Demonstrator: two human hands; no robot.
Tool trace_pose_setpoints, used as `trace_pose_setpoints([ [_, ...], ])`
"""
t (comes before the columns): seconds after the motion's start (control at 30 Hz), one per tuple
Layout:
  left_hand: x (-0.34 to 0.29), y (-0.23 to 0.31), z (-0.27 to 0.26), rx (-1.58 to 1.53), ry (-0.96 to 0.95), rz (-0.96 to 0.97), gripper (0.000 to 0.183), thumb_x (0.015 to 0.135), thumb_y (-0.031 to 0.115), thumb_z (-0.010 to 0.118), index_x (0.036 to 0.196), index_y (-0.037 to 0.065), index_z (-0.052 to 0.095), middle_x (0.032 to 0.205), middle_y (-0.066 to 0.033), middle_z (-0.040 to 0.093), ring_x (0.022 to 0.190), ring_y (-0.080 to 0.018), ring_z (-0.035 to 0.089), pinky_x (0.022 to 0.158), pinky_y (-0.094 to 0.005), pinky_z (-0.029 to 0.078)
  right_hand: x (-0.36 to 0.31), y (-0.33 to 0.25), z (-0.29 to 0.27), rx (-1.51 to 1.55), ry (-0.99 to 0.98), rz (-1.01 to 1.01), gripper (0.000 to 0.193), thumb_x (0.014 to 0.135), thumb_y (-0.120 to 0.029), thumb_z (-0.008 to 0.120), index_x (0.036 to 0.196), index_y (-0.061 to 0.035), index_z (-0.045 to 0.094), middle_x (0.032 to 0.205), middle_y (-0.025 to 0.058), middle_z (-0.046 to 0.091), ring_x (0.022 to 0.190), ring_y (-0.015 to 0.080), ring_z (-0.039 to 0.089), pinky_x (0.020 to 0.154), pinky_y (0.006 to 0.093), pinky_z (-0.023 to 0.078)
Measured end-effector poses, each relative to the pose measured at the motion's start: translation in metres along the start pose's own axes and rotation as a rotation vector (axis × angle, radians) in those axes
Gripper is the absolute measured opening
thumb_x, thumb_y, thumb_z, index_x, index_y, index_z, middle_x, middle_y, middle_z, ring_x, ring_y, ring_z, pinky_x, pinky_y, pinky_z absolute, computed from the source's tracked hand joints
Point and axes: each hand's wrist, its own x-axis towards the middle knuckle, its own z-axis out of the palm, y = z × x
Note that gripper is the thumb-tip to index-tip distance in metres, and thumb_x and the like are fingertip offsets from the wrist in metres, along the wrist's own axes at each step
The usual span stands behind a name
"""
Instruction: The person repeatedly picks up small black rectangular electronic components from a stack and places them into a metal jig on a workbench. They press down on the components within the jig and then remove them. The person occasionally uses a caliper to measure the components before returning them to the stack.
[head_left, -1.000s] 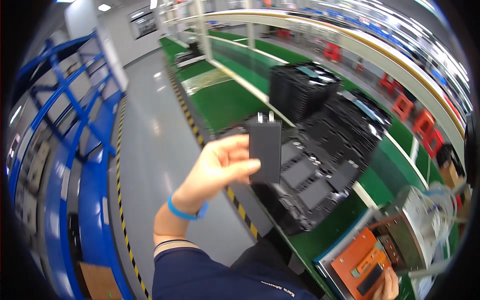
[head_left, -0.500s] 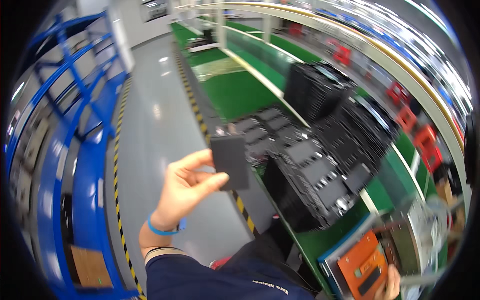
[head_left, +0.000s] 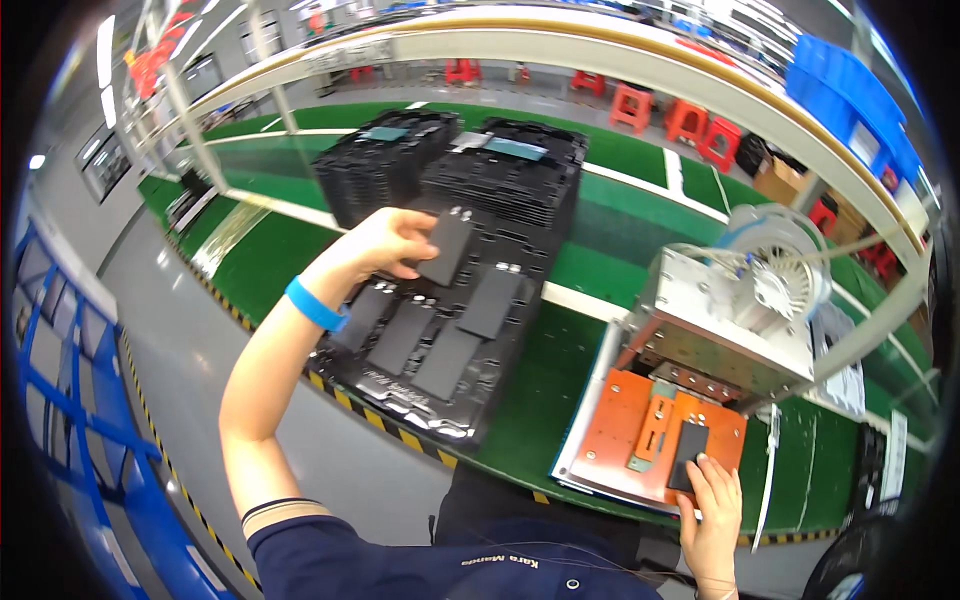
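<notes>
My left hand (head_left: 392,243) is closed on the edge of a flat dark grey battery cell (head_left: 449,246) with shiny tabs, held over a black moulded tray (head_left: 455,408). Several like cells lie in that tray, one of them (head_left: 492,302) to the right of the held cell. My right hand (head_left: 712,500) is at the front of an orange fixture plate (head_left: 610,418). Its fingertips and thumb are around the lower end of another dark battery cell (head_left: 692,445) lying on the plate. A raised orange block (head_left: 655,428) sits left of that cell.
Behind the orange plate stands a metal press unit (head_left: 730,320) with clear coiled tubing (head_left: 775,255). Tall stacks of black trays (head_left: 370,170) stand at the back of the green bench (head_left: 540,400). A pale frame rail (head_left: 600,45) crosses above. Blue racking (head_left: 70,430) is at the left.
My view has swung right toward the bench. My left hand, with a cell, has gone from above the aisle to over the tray. My right hand now shows fully, at the cell on the plate.
</notes>
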Motion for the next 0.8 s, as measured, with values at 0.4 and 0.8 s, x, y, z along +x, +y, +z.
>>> trace_pose_setpoints([
  [0.4, -0.036, 0.052, 0.046, 0.851, 0.388, 0.618, 0.034, 0.073, 0.012, 0.08, 0.105, 0.001, 0.072, 0.075, -0.0083, 0.056, 0.066, -0.02, 0.055, 0.059, -0.0317, 0.045, 0.022, 0.024, -0.008, 0.448, 0.1, -0.008, 0.035, 0.084, -0.007, 0.071, 0.119, -0.0042, 0.066, 0.125, 0.0156, 0.063, 0.113, 0.0337, 0.062, 0.093, 0.0417, 0.052],
  [0.8, -0.092, 0.07, 0.237, 0.993, -0.828, 1.219, 0.077, 0.079, 0.049, 0.071, 0.139, 0.008, 0.047, 0.148, -0.0206, 0.039, 0.137, -0.0345, 0.039, 0.108, -0.0473, 0.036, 0.036, 0.007, 0.004, 0.45, 0.063, 0.03, 0.034, 0.086, -0.006, 0.068, 0.12, -0.0048, 0.064, 0.119, 0.0143, 0.063, 0.116, 0.0349, 0.059, 0.092, 0.0446, 0.051],
])
